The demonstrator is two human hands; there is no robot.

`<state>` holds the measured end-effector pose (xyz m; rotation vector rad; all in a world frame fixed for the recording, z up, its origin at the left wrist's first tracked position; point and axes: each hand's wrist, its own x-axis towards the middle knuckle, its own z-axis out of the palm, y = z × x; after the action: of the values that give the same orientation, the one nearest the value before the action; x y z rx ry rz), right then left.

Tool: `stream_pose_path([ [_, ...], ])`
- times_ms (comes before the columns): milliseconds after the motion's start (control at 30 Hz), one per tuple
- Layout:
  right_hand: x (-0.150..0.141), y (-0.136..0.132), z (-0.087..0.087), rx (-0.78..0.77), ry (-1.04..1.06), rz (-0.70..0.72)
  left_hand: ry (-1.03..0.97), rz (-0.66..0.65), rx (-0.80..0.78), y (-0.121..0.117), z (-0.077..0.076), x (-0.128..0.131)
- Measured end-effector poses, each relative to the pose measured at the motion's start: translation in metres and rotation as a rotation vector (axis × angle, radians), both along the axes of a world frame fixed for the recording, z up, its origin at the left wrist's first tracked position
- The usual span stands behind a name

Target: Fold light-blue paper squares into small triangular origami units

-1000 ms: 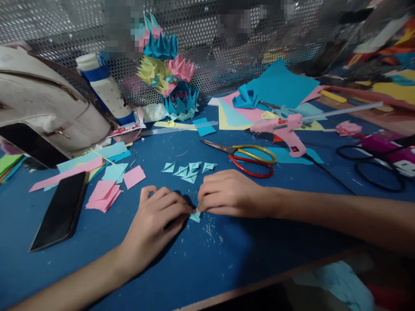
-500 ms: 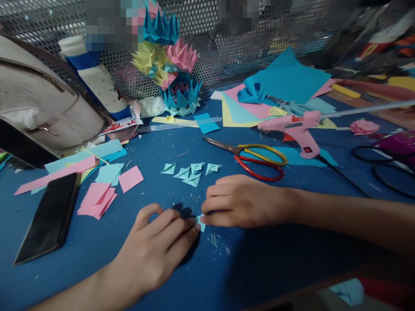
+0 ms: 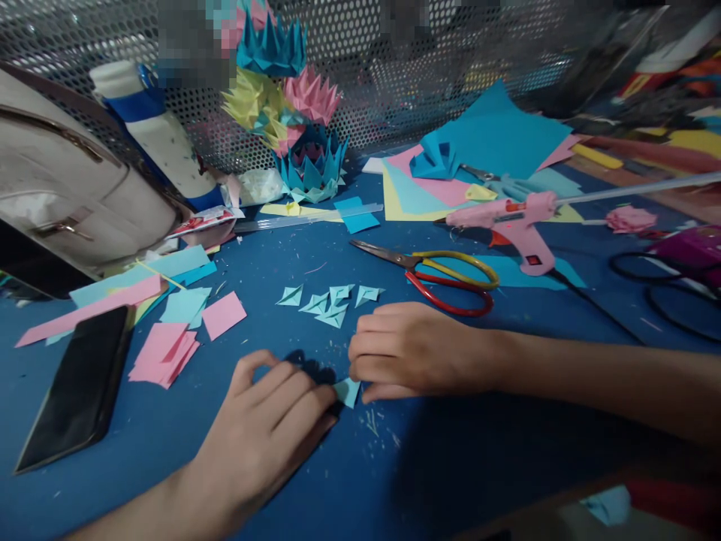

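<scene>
A small light-blue paper piece (image 3: pixel 348 393), folded with a slanting edge, lies on the blue table between my hands. My left hand (image 3: pixel 270 424) has its fingers curled together, the fingertips pressing on the paper's left end. From the other side, my right hand (image 3: pixel 408 352) holds the paper's right corner with closed fingers, the thumb just below. Part of the paper is hidden by the fingertips. Just beyond them lie several small folded light-blue paper triangles (image 3: pixel 331 315). Scissors (image 3: pixel 414 261) with one yellow and one red handle lie past my right hand.
Pink paper squares (image 3: pixel 163 357) and a black phone (image 3: pixel 76 387) lie left. Origami flowers (image 3: pixel 312 169) stand at the back beside a white-and-blue bottle (image 3: pixel 163 143). A pink glue gun (image 3: pixel 518 222) and coloured sheets (image 3: pixel 507 139) are to the right. A light bag (image 3: pixel 73 165) leans at left.
My left fingertips have drawn back slightly left, and my right thumb has dropped a little from the paper's edge. More of the light-blue paper now shows. The view has shifted slightly.
</scene>
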<state>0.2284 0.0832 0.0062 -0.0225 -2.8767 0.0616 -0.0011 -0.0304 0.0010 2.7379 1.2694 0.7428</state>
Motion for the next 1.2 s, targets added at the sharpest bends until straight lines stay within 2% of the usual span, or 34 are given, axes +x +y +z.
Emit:
stream_pose_path([
  [100, -0.003, -0.002, -0.003, -0.066, 0.026, -0.054, -0.031, 0.026, -0.091, 0.009, 0.002, 0.003],
  [333, -0.005, -0.005, -0.001, -0.428, 0.025, -0.125, -0.236, 0.126, -0.358, 0.012, 0.008, 0.008],
  [600, -0.004, -0.011, 0.003, -0.529, 0.034, -0.211, -0.266, 0.198, -0.442, 0.013, 0.008, 0.012],
  [900, -0.007, -0.015, -0.002, -0.586, 0.044, -0.307, -0.186, 0.133, -0.35, 0.011, 0.008, 0.01],
  [1100, -0.01, -0.021, 0.002, -0.607, 0.01, -0.399, 0.048, -0.004, -0.022, 0.002, 0.004, 0.005],
  [1200, -0.011, -0.023, 0.002, -0.627, 0.003, -0.408, 0.088, -0.021, 0.076, -0.007, 0.0, 0.005],
])
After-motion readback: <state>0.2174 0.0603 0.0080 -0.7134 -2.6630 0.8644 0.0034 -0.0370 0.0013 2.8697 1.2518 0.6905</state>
